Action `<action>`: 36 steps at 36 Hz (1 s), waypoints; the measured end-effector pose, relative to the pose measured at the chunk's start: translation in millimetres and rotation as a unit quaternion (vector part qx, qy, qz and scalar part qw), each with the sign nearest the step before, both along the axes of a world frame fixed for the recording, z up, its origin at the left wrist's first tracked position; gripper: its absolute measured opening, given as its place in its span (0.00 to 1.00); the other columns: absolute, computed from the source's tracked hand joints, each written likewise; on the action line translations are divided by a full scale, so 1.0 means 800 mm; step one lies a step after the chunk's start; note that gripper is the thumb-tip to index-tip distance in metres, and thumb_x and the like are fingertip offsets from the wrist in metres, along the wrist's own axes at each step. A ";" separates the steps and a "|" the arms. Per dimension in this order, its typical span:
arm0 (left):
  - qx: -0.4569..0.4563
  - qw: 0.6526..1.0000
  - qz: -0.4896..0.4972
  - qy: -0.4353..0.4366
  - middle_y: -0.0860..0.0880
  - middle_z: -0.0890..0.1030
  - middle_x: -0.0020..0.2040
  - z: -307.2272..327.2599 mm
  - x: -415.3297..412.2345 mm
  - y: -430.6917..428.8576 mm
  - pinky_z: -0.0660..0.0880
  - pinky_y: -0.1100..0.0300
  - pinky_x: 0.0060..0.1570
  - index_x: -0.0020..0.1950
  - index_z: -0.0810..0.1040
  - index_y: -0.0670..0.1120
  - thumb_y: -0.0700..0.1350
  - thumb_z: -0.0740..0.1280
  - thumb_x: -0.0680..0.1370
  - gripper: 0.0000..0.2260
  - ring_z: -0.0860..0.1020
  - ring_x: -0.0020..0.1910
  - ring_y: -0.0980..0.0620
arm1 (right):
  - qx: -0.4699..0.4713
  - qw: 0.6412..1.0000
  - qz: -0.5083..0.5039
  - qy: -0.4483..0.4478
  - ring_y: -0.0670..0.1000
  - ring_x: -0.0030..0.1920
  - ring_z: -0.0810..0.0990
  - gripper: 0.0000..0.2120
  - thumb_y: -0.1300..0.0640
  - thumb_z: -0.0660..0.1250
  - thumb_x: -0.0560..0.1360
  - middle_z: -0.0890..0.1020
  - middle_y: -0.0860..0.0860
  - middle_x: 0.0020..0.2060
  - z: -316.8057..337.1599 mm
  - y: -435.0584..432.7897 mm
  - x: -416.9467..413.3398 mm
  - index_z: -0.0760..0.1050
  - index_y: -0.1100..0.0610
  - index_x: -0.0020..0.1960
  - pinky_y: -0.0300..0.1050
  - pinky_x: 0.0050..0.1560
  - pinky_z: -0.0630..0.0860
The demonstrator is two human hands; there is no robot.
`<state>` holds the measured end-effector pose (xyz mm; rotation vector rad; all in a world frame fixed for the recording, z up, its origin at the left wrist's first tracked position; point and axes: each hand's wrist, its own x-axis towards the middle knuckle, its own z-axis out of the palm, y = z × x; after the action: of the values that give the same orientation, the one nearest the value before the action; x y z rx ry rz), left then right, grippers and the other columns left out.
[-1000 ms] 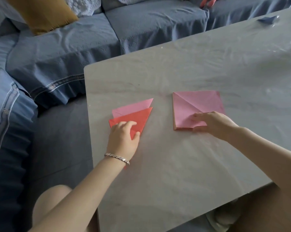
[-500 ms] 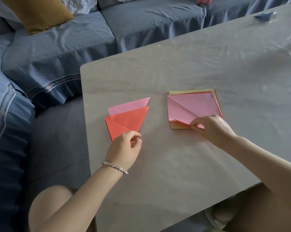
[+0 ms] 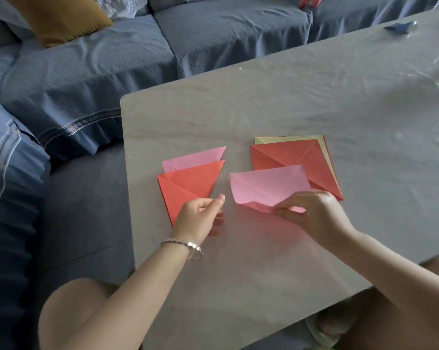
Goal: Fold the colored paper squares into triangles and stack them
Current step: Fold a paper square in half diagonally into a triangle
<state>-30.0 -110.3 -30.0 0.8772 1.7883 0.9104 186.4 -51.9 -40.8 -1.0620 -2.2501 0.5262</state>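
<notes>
A red folded triangle (image 3: pixel 188 184) lies on a pink folded triangle (image 3: pixel 193 159) near the table's left edge. To the right sits a stack of paper squares, a creased red sheet (image 3: pixel 294 157) on top and a yellow sheet (image 3: pixel 289 139) peeking out behind. My right hand (image 3: pixel 312 213) pinches a pink sheet (image 3: pixel 266 186), lifted off the stack and held bent above the table in front of it. My left hand (image 3: pixel 200 218) hovers just below the red triangle, thumb and fingers apart, holding nothing.
The grey table (image 3: pixel 264 109) is covered with clear plastic film. A small blue paper piece (image 3: pixel 400 27) lies at its far right. A blue sofa (image 3: pixel 112 59) with a mustard cushion (image 3: pixel 59 16) wraps the left and far sides. My knees show below the front edge.
My right hand lifted the pink sheet off the stack and drew it toward me, uncovering the red sheet. My left hand came off the red triangle and opened.
</notes>
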 end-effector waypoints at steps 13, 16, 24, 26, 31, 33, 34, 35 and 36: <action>-0.012 0.996 0.057 0.073 0.48 0.79 0.37 -0.011 -0.009 0.006 0.76 0.52 0.44 0.37 0.73 0.46 0.35 0.69 0.70 0.09 0.78 0.40 0.46 | 0.092 0.971 0.202 -0.087 0.49 0.56 0.75 0.12 0.58 0.64 0.70 0.80 0.49 0.55 -0.048 -0.050 -0.011 0.79 0.55 0.52 0.44 0.57 0.72; -0.010 0.990 0.037 0.135 0.45 0.79 0.38 -0.014 -0.019 0.006 0.76 0.51 0.43 0.38 0.72 0.44 0.36 0.68 0.71 0.06 0.77 0.40 0.44 | 0.076 0.978 0.166 -0.101 0.48 0.57 0.74 0.14 0.57 0.61 0.70 0.80 0.49 0.55 -0.056 -0.041 0.005 0.77 0.52 0.55 0.43 0.57 0.69; 0.022 0.965 -0.027 0.260 0.39 0.74 0.37 -0.014 -0.027 0.004 0.62 0.58 0.32 0.43 0.71 0.34 0.39 0.64 0.74 0.07 0.66 0.32 0.48 | 0.047 0.982 0.172 -0.060 0.46 0.54 0.76 0.16 0.48 0.59 0.77 0.82 0.48 0.49 -0.036 -0.031 0.017 0.83 0.55 0.45 0.43 0.55 0.72; 0.053 0.961 -0.059 0.263 0.44 0.75 0.35 -0.006 -0.022 0.003 0.62 0.59 0.32 0.42 0.73 0.38 0.39 0.63 0.76 0.06 0.67 0.32 0.48 | -0.002 0.985 0.175 -0.009 0.44 0.52 0.77 0.16 0.47 0.61 0.76 0.83 0.47 0.46 -0.020 -0.032 0.011 0.83 0.55 0.44 0.41 0.54 0.73; 0.115 0.962 -0.134 0.206 0.49 0.80 0.47 0.015 -0.006 -0.003 0.67 0.67 0.44 0.55 0.78 0.42 0.39 0.60 0.79 0.09 0.76 0.46 0.52 | -0.084 0.981 0.142 0.104 0.40 0.48 0.78 0.12 0.48 0.65 0.73 0.81 0.44 0.44 0.021 -0.036 -0.009 0.83 0.55 0.46 0.35 0.51 0.74; 0.125 0.957 -0.148 0.215 0.48 0.78 0.52 0.023 -0.001 -0.005 0.65 0.69 0.48 0.58 0.76 0.41 0.39 0.60 0.79 0.10 0.75 0.52 0.51 | -0.101 0.980 0.130 0.111 0.41 0.48 0.78 0.12 0.50 0.63 0.74 0.80 0.44 0.46 0.032 -0.035 -0.015 0.82 0.55 0.49 0.34 0.50 0.74; 0.131 0.956 -0.149 0.217 0.48 0.78 0.51 0.027 0.001 -0.006 0.65 0.70 0.46 0.58 0.76 0.40 0.38 0.61 0.78 0.10 0.76 0.51 0.52 | -0.109 0.980 0.127 0.110 0.41 0.49 0.77 0.12 0.51 0.61 0.75 0.79 0.44 0.47 0.037 -0.035 -0.017 0.81 0.54 0.50 0.33 0.50 0.73; 0.138 0.957 -0.145 0.212 0.50 0.79 0.49 0.032 0.002 -0.008 0.65 0.72 0.43 0.58 0.77 0.41 0.38 0.62 0.78 0.10 0.76 0.48 0.54 | -0.114 0.980 0.125 0.108 0.41 0.49 0.77 0.12 0.52 0.60 0.75 0.78 0.44 0.47 0.040 -0.034 -0.019 0.81 0.52 0.52 0.32 0.50 0.72; 0.144 0.958 -0.138 0.205 0.52 0.79 0.47 0.037 0.003 -0.010 0.66 0.75 0.41 0.57 0.77 0.43 0.38 0.64 0.77 0.10 0.76 0.44 0.58 | -0.115 0.980 0.120 0.108 0.41 0.49 0.76 0.12 0.52 0.59 0.75 0.77 0.44 0.47 0.043 -0.034 -0.020 0.80 0.50 0.52 0.31 0.50 0.71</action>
<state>-27.7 -118.0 -0.7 1.5570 1.8332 0.8595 170.2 -79.3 -6.8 -0.7980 -2.1713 0.9768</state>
